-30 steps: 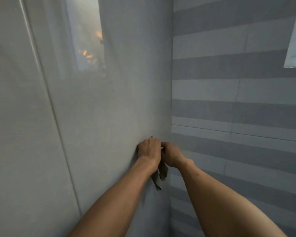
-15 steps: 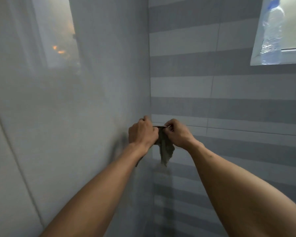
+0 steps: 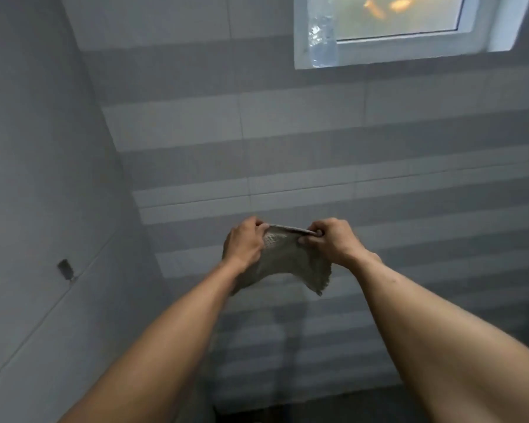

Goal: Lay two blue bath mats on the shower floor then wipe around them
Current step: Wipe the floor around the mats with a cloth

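Cloth [image 3: 290, 261] now stretched flat between left hand [image 3: 245, 242] at 9 o'clock and right hand [image 3: 333, 239] at 3 o'clock, both gripping its top edge; bunched earlier. Ready for wiping.

The room is dim and grey. Most light enters from the window [image 3: 409, 25] at 1 o'clock, where orange spots glow and the glass looks hazy. The striped wall [image 3: 318, 141] carries a soft vertical shadow at 6 o'clock. The picture is slightly blurred, and straight tile lines bend near the edges.
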Available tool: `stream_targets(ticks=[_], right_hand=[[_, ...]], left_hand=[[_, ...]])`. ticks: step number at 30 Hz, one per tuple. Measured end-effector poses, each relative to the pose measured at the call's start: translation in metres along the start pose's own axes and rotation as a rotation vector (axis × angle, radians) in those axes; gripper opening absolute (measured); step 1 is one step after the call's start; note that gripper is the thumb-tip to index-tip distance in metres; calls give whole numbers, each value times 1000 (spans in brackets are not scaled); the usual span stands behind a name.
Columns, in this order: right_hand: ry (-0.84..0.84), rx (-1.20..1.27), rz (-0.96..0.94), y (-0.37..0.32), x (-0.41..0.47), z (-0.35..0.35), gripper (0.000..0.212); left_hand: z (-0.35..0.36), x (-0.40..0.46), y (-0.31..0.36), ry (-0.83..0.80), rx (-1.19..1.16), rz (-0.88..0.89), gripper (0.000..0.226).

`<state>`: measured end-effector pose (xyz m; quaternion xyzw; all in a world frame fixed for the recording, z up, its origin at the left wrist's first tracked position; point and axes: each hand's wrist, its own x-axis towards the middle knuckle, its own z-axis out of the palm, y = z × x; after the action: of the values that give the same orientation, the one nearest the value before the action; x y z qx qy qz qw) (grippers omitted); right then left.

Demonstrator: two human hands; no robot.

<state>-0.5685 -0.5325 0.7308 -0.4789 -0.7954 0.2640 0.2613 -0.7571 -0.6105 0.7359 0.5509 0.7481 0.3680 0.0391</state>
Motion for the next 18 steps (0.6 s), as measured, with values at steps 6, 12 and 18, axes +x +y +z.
stream_targets(ticks=[6,12,18], right_hand=[[65,-14,268,129,-9,-33,13],[59,-93,508,268,-35,-33,11],[65,-108,664,359,-75,-14,14]], left_hand=[[115,15,41,-406,-149,154,18],[257,19,56,-652,-2,289,14],[377,-4,51,-798,209,443,20]])
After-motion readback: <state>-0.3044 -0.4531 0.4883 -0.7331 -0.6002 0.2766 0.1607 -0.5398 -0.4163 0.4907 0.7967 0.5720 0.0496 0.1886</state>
